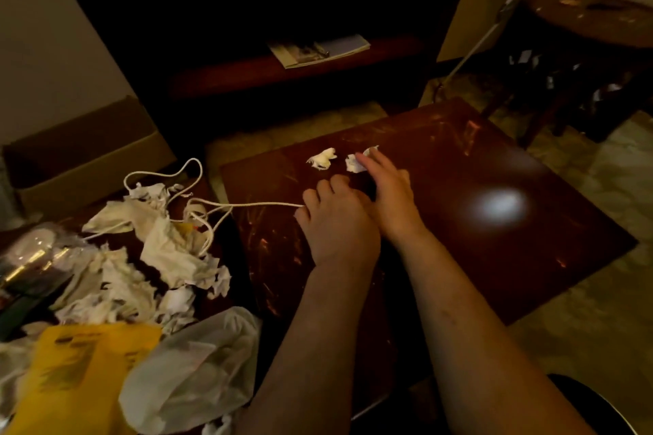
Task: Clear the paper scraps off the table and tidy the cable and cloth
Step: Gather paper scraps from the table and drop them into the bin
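On the dark wooden table (477,258) lie two crumpled white paper scraps. One scrap (322,158) lies free at the far middle. My right hand (388,191) reaches over the table with straight fingers touching the other scrap (355,163). My left hand (335,222) lies just left of it, fingers curled, holding the end of a white cable (261,204) that runs left to a tangle. A heap of crumpled cloth and paper (155,258) lies at the left, under the cable loops.
A yellow bag (81,371) and a pale plastic bag (198,364) lie at the near left. A cardboard box (88,155) stands on the floor behind the heap. A dark shelf unit (268,11) with a booklet stands beyond the table; chairs stand at the far right.
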`<state>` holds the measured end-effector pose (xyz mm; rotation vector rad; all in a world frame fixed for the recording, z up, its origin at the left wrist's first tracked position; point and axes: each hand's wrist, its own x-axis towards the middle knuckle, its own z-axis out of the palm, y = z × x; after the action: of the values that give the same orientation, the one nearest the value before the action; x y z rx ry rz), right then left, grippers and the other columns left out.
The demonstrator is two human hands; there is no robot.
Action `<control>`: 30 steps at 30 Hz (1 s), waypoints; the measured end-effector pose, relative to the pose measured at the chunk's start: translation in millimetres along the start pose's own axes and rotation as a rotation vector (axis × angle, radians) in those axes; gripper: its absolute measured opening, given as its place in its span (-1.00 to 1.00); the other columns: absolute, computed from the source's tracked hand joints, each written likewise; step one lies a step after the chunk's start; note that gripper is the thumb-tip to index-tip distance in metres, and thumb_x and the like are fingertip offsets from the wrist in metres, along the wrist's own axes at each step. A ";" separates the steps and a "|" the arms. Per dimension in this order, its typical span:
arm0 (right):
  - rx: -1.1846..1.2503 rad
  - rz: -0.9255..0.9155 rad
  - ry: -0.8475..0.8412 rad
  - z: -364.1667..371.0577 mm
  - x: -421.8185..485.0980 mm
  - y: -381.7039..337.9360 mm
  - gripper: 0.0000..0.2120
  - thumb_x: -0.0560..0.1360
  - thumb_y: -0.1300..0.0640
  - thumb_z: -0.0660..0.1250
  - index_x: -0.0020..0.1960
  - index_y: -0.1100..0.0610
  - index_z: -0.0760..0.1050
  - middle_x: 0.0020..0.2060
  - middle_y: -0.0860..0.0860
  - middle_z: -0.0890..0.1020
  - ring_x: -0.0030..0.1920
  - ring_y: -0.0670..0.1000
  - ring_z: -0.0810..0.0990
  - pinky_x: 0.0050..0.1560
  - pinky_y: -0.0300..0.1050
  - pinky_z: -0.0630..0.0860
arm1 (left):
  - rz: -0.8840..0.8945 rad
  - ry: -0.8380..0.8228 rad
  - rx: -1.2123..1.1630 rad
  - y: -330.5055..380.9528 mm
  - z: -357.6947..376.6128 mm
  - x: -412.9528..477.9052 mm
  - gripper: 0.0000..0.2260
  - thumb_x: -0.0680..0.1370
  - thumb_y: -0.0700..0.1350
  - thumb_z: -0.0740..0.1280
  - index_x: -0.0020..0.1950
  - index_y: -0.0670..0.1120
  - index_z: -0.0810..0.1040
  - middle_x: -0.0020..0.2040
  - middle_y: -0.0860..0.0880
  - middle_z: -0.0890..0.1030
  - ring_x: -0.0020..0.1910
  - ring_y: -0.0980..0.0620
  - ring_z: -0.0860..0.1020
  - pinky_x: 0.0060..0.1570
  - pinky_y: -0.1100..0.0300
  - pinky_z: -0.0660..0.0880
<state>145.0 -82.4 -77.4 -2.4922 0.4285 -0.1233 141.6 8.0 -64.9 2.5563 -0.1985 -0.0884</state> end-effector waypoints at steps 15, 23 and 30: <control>0.246 0.175 0.097 -23.0 -15.2 8.2 -0.85 0.53 0.21 0.43 0.07 0.04 0.67 -0.02 -0.05 0.68 -0.07 -0.12 0.57 -0.27 -0.39 0.36 | 0.066 0.028 -0.008 6.6 -10.6 -11.3 -0.66 0.61 0.01 0.24 0.40 0.07 0.43 0.34 0.04 0.48 0.37 -0.04 0.30 0.34 -0.06 0.18; 0.367 0.207 0.164 -102.8 -96.6 66.8 -0.89 0.54 0.17 0.43 -0.07 -0.03 0.66 -0.18 -0.10 0.69 -0.13 -0.10 0.66 -0.09 -0.11 0.62 | 0.356 -0.211 0.007 55.3 5.2 -58.6 -0.69 0.53 0.15 0.41 0.25 0.14 0.56 0.06 0.10 0.65 0.11 0.01 0.57 0.17 0.00 0.39; 0.304 0.470 -0.037 -148.3 -169.9 150.8 -0.80 0.38 0.30 0.49 -0.28 0.05 0.55 -0.29 0.03 0.62 -0.37 -0.07 0.53 -0.35 -0.17 0.45 | 0.448 -0.514 0.015 119.7 50.2 -108.6 -0.94 0.50 -0.02 0.47 -0.07 0.15 0.68 -0.19 0.11 0.63 -0.18 0.10 0.61 -0.19 0.09 0.57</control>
<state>-84.1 -223.4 -42.2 -2.0352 0.8944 0.0439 14.4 -100.6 -39.0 2.3912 -0.9583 -0.5693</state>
